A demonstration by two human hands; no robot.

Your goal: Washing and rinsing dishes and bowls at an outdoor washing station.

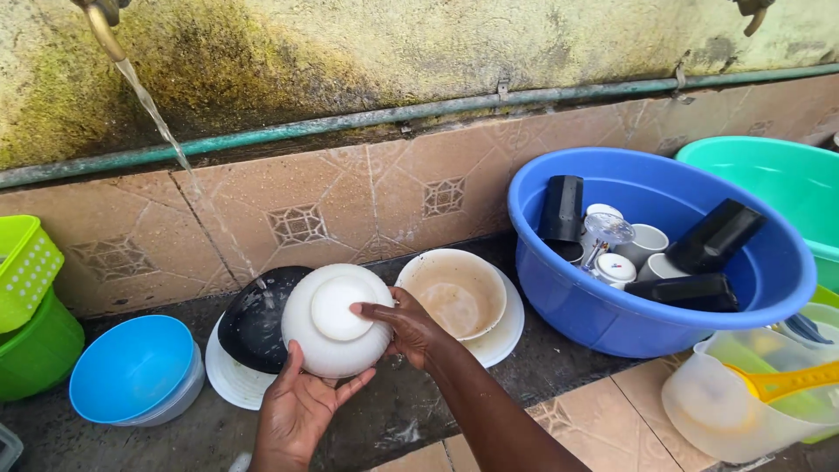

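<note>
Both my hands hold a white bowl (335,320) turned with its base toward me, low in the middle of the head view. My left hand (297,406) cups it from below. My right hand (404,325) grips its right rim, fingers reaching onto the base. A thin stream of water (162,122) falls from a tap (103,22) at the top left and lands just left of the bowl. Behind the bowl lies a black plate (253,316) on a white plate (229,374). To the right stands a dirty white bowl (454,293) on another white plate (505,334).
A big blue basin (612,323) at the right holds black cups and white mugs. A teal basin (778,179) sits behind it. A clear jug (734,402) with a yellow handle is at the lower right. A blue bowl (131,367) and green baskets (31,306) stand at the left.
</note>
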